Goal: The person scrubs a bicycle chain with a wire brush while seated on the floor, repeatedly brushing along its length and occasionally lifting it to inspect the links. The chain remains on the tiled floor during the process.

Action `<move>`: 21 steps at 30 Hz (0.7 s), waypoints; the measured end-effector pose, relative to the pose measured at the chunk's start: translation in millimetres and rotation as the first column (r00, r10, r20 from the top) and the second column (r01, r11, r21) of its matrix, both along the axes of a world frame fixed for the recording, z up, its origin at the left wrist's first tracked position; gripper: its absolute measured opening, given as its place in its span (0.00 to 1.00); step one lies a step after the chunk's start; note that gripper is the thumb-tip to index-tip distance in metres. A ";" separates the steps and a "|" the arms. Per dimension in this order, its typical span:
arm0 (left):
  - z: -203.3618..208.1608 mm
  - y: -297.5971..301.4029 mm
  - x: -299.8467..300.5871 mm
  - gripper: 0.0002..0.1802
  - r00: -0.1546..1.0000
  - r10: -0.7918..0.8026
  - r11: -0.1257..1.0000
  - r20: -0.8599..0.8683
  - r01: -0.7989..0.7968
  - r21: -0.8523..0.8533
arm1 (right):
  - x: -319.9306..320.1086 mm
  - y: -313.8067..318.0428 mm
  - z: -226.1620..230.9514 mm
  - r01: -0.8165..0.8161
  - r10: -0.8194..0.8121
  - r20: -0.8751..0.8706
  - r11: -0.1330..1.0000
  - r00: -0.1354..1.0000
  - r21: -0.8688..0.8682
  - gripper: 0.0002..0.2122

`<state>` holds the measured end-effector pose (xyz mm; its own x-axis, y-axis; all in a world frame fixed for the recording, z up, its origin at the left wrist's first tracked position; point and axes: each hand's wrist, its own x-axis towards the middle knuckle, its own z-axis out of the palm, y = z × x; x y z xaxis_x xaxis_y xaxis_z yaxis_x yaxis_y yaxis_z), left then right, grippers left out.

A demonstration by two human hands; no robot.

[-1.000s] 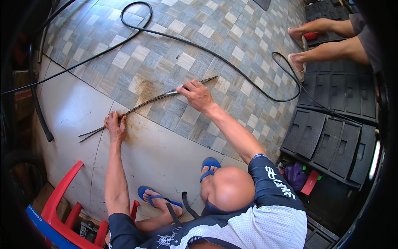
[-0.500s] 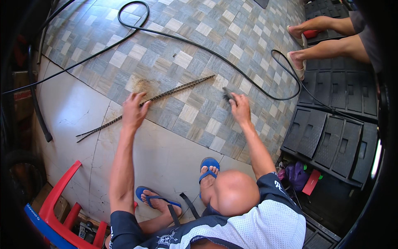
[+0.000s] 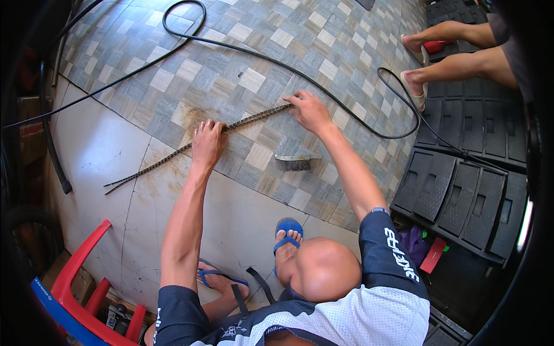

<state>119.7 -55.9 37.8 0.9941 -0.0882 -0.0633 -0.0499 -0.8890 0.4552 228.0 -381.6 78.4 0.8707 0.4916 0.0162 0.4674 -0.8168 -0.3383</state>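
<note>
A dark bicycle chain (image 3: 254, 119), doubled into two strands, lies slantwise over the floor, its loose ends at the left. My left hand (image 3: 208, 142) is closed around its middle, beside a brown stain on the tiles. At the far right end of the chain, my right hand (image 3: 310, 113) pinches it between thumb and fingers. A brush (image 3: 296, 163) with dark bristles rests on the patterned tiles, nearer to me than the right hand and touched by neither hand.
A long black hose (image 3: 254, 53) loops across the floor beyond the chain. Another person's legs (image 3: 461, 66) stand at the far right, beside stacked black bins (image 3: 456, 196). A red and blue frame (image 3: 75, 277) stands at the near left.
My right hand has let go of the brush, now on the floor, and has moved left and away onto the chain's end. My left hand has slid right and closed on the chain.
</note>
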 end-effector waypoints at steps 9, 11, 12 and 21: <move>-2.3 17.2 14.7 0.12 0.988 -0.051 0.993 -0.146 0.035 -0.110 | 48.6 0.5 -7.5 0.119 -0.065 -0.644 0.992 0.762 0.040 0.07; -4.5 23.4 16.6 0.12 0.980 -0.069 0.992 -0.186 0.047 -0.119 | 44.9 -4.4 -5.5 0.207 -0.054 -0.701 0.969 0.711 0.135 0.07; -5.1 26.7 18.6 0.12 0.977 -0.080 0.990 -0.196 0.056 -0.126 | 43.0 -6.9 -4.7 0.255 -0.055 -0.720 0.951 0.692 0.173 0.07; 4.8 37.5 25.0 0.12 0.955 -0.048 0.998 -0.293 0.038 -0.041 | 34.8 -30.1 -13.9 0.344 -0.265 -0.520 0.937 0.812 0.061 0.08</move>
<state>144.7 -18.4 42.6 0.9272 -0.1379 -0.3483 0.0528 -0.8723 0.4861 262.8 -411.7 64.4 0.8841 0.2265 -0.4087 -0.0606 -0.8117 -0.5809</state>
